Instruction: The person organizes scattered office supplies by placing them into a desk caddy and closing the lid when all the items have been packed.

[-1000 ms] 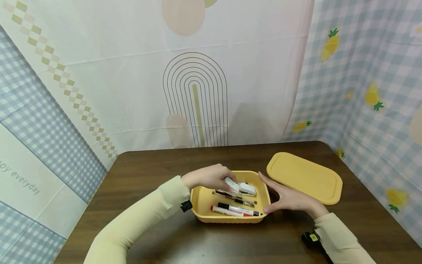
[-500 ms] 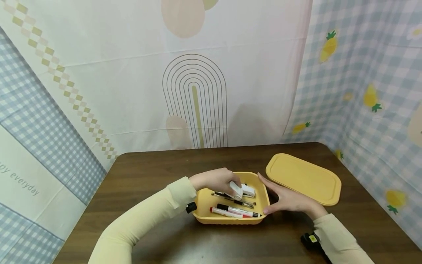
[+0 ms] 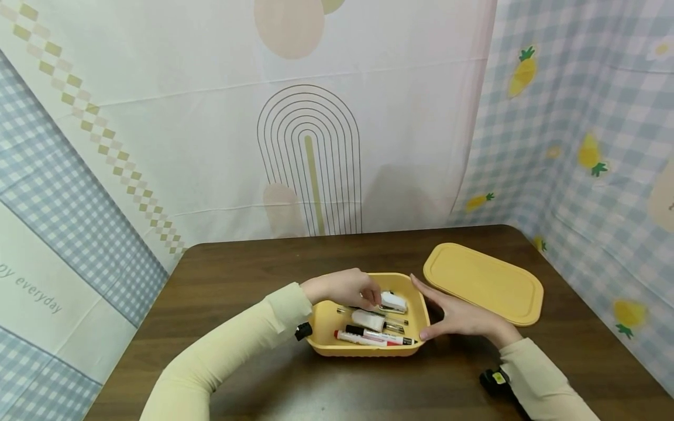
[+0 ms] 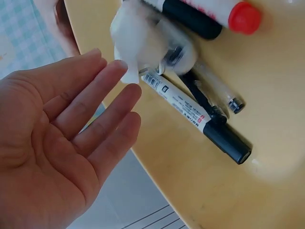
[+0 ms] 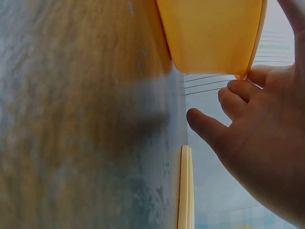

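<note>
A yellow storage box (image 3: 325, 324) stands on the table, holding pens, markers and two white items. My left hand (image 3: 347, 286) is over its left part; in the left wrist view the fingers (image 4: 114, 124) are straight. Just beyond the fingertips a blurred white rounded item (image 4: 136, 40) overlaps the pens. From the head, this white item (image 3: 367, 319) lies across the clear pens (image 3: 396, 327). Behind it is a second white item (image 3: 392, 302). My right hand (image 3: 458, 316) spans the box's right end, thumb at the front corner, forefinger at the back one.
A yellow lid (image 3: 484, 285) lies flat on the brown table (image 3: 253, 263), behind my right hand. Black-capped and red-capped markers (image 3: 363, 339) lie along the box's front side. Patterned cloth (image 3: 411, 117) hangs behind and at both sides.
My left hand moved slightly right with the white rounded item, then let go of it. The item now lies on the pens, nearer the front. My right hand stays at the box's end.
</note>
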### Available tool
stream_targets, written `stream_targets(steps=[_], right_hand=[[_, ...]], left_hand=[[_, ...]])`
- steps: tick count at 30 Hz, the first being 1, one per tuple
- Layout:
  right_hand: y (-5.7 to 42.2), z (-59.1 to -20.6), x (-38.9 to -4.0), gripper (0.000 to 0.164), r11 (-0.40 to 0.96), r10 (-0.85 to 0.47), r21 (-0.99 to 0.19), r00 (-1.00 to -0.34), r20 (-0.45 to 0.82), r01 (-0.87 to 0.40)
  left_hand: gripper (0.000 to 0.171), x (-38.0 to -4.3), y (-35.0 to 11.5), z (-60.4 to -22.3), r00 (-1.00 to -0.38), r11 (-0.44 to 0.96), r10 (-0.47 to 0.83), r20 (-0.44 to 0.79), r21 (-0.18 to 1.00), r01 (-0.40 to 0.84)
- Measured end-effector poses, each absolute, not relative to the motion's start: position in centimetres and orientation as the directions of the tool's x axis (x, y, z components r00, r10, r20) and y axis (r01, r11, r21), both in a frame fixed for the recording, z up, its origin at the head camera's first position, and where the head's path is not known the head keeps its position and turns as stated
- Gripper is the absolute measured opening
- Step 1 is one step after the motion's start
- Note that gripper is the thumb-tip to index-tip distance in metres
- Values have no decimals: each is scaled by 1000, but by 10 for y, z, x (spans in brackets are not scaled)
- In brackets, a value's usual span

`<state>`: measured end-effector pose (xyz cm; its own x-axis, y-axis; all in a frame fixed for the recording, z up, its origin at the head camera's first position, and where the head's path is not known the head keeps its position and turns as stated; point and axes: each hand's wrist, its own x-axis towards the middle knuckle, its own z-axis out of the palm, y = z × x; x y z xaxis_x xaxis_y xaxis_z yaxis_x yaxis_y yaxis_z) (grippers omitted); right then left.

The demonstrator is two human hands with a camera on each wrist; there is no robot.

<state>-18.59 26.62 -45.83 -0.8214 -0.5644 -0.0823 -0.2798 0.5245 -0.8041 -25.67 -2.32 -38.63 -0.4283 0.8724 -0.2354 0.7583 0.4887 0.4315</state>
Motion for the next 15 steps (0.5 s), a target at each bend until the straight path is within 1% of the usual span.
stream_targets(steps=[11, 15], right_hand=[[266, -460, -187, 111, 516, -571, -807, -817, -74, -288], [266, -460, -188, 111, 514, -573, -812, -815, -85, -277]], left_hand=[[25, -261, -31, -381, -456, 499, 865, -209, 450, 741], [28, -262, -36, -379, -454, 486, 871, -189, 473, 735]])
